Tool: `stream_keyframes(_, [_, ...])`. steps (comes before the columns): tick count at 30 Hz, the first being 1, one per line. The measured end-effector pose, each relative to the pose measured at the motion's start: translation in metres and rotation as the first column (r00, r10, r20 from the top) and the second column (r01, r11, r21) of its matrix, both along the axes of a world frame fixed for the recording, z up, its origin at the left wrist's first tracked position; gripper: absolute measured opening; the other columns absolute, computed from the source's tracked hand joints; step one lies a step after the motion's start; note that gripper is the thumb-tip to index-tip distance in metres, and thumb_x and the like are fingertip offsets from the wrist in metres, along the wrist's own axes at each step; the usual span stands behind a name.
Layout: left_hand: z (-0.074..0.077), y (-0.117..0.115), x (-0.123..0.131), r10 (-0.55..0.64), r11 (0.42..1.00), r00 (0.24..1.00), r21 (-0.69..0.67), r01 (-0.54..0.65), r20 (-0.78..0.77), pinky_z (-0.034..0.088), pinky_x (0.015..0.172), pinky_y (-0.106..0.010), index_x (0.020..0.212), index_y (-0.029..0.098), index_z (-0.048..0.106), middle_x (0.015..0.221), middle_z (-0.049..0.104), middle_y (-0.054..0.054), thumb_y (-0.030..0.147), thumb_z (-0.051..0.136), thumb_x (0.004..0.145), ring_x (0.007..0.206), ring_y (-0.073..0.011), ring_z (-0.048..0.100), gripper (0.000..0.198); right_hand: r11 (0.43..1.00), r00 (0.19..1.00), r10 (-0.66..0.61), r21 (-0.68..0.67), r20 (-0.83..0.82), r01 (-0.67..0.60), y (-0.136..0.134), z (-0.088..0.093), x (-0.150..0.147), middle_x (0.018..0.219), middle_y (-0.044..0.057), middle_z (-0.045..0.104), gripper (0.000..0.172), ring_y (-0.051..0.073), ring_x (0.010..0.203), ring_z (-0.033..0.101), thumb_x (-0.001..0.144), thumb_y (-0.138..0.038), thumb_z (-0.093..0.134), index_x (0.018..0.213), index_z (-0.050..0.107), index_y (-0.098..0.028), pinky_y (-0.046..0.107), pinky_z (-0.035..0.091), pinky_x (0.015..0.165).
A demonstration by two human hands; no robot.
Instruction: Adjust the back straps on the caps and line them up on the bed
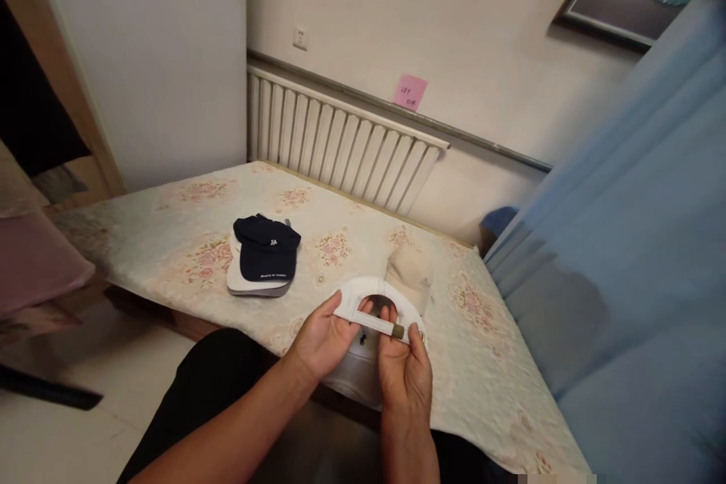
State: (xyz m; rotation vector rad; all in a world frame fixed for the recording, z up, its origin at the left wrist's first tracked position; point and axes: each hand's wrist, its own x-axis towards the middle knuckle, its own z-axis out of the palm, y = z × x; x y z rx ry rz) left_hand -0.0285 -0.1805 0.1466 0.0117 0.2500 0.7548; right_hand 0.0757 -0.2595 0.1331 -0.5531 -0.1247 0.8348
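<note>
Both my hands hold a white cap (368, 295) over the near edge of the bed, its back opening turned toward me. My left hand (323, 340) pinches the left end of the cap's rear strap (377, 324). My right hand (404, 372) grips the strap's right end near its small brass-coloured buckle. A beige cap (411, 272) lies on the bed just behind the white one. Farther left, a navy cap (266, 246) rests on top of another white cap (249, 286).
The bed wears a pale floral cover (170, 242). A white radiator (340, 140) runs along the wall behind it, with a pink note (411, 91) above. A blue curtain (624, 242) hangs at the right. My dark-trousered knee (215, 386) is below the hands.
</note>
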Motion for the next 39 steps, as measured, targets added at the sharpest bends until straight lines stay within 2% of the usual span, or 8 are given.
stream_keyframes(4, [-0.003,0.006,0.0,0.052,0.998,0.999,-0.022,-0.052,0.008,0.05,0.092,-0.037,0.121,0.005,0.049,0.096,0.07,-0.011,0.019,0.038,0.094,0.09,-0.0196,0.067,0.033,1.0,0.999,-0.003,-0.013,-0.032,0.002,-0.005,-0.001,0.006,0.101,0.006,0.071,0.017,0.016,0.108,0.061,0.086,-0.018,0.048,0.099,0.06,-0.014,0.041,0.039,0.106])
stream_keyframes(11, [0.001,0.005,0.004,0.037,0.999,0.999,-0.011,-0.037,0.001,0.053,0.087,-0.031,0.127,0.003,0.045,0.093,0.071,-0.013,0.015,0.036,0.094,0.09,-0.0189,0.067,0.036,0.999,0.987,-0.039,-0.005,-0.153,0.039,-0.008,-0.004,0.013,0.102,0.007,0.07,0.017,0.017,0.111,0.059,0.085,-0.017,0.051,0.099,0.061,-0.014,0.039,0.041,0.104])
stream_keyframes(15, [0.005,0.0,0.007,0.042,0.999,0.999,-0.01,-0.043,-0.014,0.054,0.084,-0.028,0.126,0.005,0.047,0.093,0.071,-0.011,0.013,0.039,0.093,0.089,-0.0175,0.068,0.035,0.997,0.995,-0.064,0.045,-0.075,0.068,-0.008,-0.005,0.009,0.112,0.007,0.067,0.021,0.02,0.116,0.055,0.084,-0.031,0.057,0.1,0.062,-0.018,0.047,0.036,0.107])
stream_keyframes(19, [0.006,-0.005,0.01,0.035,0.999,0.999,-0.017,-0.035,-0.025,0.052,0.087,-0.028,0.124,0.005,0.049,0.095,0.07,-0.012,0.012,0.041,0.092,0.089,-0.0169,0.067,0.034,0.993,0.998,0.003,0.119,0.057,-0.01,-0.006,-0.006,-0.002,0.123,0.011,0.06,0.04,0.023,0.122,0.05,0.082,-0.046,0.057,0.109,0.061,-0.016,0.048,0.03,0.11])
stream_keyframes(22, [0.006,-0.01,0.013,0.02,1.0,1.0,0.0,-0.02,-0.021,0.05,0.091,-0.03,0.124,0.004,0.048,0.098,0.069,-0.013,0.011,0.04,0.092,0.094,-0.0181,0.066,0.034,0.988,0.985,0.034,0.141,0.171,-0.059,-0.002,-0.008,-0.012,0.131,0.011,0.055,0.044,0.024,0.123,0.048,0.081,-0.046,0.058,0.115,0.058,-0.018,0.049,0.027,0.11])
stream_keyframes(26, [0.006,-0.017,0.021,-0.022,0.998,1.0,0.06,0.022,-0.001,0.047,0.095,-0.033,0.125,0.003,0.048,0.105,0.067,-0.015,0.011,0.041,0.091,0.101,-0.0205,0.064,0.035,0.998,0.953,0.028,0.048,0.303,-0.044,0.005,-0.009,-0.025,0.123,0.01,0.06,0.05,0.022,0.116,0.054,0.081,-0.037,0.061,0.125,0.05,-0.018,0.047,0.028,0.109])
stream_keyframes(32, [0.005,-0.029,0.029,-0.096,0.978,0.995,0.183,0.096,-0.01,0.045,0.097,-0.036,0.114,0.004,0.056,0.103,0.067,-0.017,0.013,0.048,0.088,0.103,-0.0243,0.062,0.029,0.972,0.922,-0.053,-0.192,0.383,0.136,0.011,-0.003,-0.028,0.099,0.004,0.068,0.05,0.018,0.094,0.065,0.078,-0.032,0.064,0.123,0.05,-0.016,0.037,0.045,0.095])
stream_keyframes(39, [0.01,-0.035,0.027,-0.022,0.935,0.999,0.353,0.033,-0.037,0.044,0.095,-0.037,0.096,0.007,0.065,0.094,0.07,-0.014,0.012,0.057,0.082,0.101,-0.0257,0.062,0.016,0.966,0.95,-0.114,-0.193,0.29,0.174,0.02,-0.002,-0.031,0.088,0.002,0.069,0.035,0.017,0.084,0.067,0.077,-0.032,0.063,0.108,0.054,-0.017,0.033,0.053,0.083])
